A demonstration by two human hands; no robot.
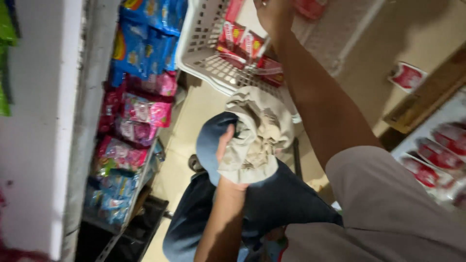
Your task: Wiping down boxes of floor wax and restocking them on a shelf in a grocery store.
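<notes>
Cloth (257, 133), beige and crumpled into a loose wad, sits mid-scene over a dark blue trouser knee (208, 145). Left hand (227, 155) is closed around its lower edge, thumb pressed against the folds. Right hand (274, 14) reaches far into a white plastic basket (204, 53) holding red packets (240, 41); its fingers are cut off by the frame edge, so cannot tell how far open. Shelf (141, 170) at left carries blue and pink packets.
</notes>
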